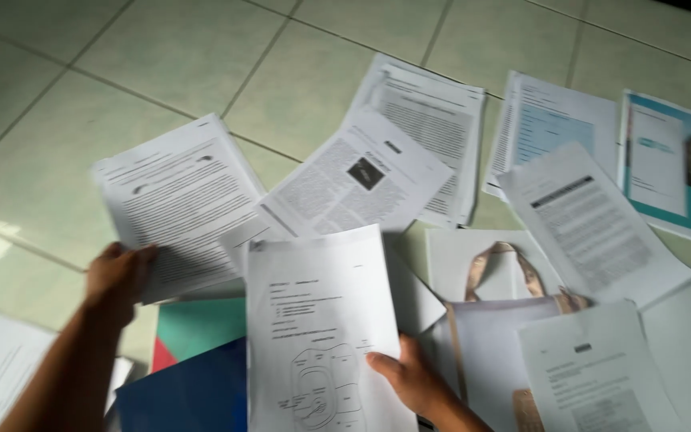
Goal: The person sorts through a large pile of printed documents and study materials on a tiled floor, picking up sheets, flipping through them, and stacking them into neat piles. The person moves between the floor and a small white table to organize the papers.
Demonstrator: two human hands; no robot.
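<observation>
Left hand (119, 276) clamped on the lower corner of a stapled text sheaf (177, 200), lifted and tilted above the tiled floor (57, 96). Right hand (409, 380) pinching the right edge of a sheet with a diagram (321, 328), thumb on top, held upright between both hands. Underneath, a blue folder (193, 392) and a teal one (201, 324). More printed pages (585, 224) scattered to the right, beside a pale bag with tan handles (505, 280).

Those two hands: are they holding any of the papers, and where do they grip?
Left hand grips a printed text sheet at its lower left corner. Right hand holds a sheet with a diagram by its right edge.
</observation>
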